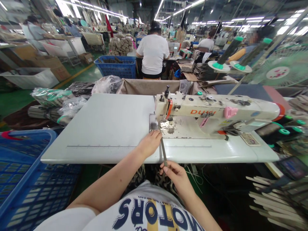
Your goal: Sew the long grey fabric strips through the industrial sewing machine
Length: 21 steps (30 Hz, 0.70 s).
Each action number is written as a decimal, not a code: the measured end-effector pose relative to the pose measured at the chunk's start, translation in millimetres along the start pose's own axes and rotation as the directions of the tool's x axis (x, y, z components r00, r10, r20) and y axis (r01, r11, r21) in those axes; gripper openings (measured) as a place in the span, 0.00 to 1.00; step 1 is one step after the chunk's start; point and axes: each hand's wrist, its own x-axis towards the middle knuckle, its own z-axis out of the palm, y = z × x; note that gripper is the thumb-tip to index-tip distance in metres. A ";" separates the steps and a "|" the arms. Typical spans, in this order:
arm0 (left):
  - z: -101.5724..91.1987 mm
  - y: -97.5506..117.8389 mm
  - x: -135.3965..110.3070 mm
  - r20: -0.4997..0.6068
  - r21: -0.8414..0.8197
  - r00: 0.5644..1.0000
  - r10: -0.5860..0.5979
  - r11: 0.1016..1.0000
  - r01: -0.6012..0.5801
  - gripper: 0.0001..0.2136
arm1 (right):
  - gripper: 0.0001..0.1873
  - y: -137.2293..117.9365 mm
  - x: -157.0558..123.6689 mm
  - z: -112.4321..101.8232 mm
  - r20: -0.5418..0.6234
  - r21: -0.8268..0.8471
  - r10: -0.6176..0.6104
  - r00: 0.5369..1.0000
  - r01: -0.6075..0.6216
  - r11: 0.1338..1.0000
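1. A narrow grey strip [163,152] lay with its long axis running almost straight from 12 to 6 o'clock. Its far end pointed at the needle area of the sewing machine [211,114], and its near end hung just past the table's front edge.
2. The left hand [149,143] rested on the table [106,128] at the strip's far end with its fingers curled down. Whether it pinched or only pressed the strip could not be told.
3. The right hand [177,175] was closed on the strip's near end, pinching it between thumb and fingers just off the table edge.
4. The table was a pale, smooth slab with a thin ruled line along its front. The machine stood on its 3 o'clock half, and green-tipped thread cones [286,126] lay past the machine's end.
5. Bagged bundles [55,102] crowded the table's 10 o'clock corner, and a blue crate [24,179] sat low at 8 o'clock.
6. A stack of pale slats [269,205] filled the 4 o'clock side.
7. At 12 o'clock a person in a white shirt [153,51] sat facing away beside a blue basket [115,67]. A fan [284,69] stood at 2 o'clock.
8. The bare 9 o'clock half of the table lay open beside the left hand.
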 end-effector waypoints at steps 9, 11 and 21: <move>-0.2 -1.1 0.1 0.005 -0.005 1.000 0.003 1.000 -0.003 0.10 | 0.18 0.1 -2.3 -1.9 -0.008 0.004 0.007 1.000 -0.007 1.000; 0.7 -1.2 -0.1 -0.012 0.003 1.000 -0.006 1.000 0.006 0.11 | 0.18 0.3 -2.3 -2.1 -0.010 0.002 0.008 1.000 -0.008 1.000; -1.1 -0.7 0.2 -0.001 -0.001 1.000 0.007 1.000 -0.007 0.11 | 0.20 -0.1 -1.0 -2.3 -0.008 -0.017 -0.003 1.000 0.002 1.000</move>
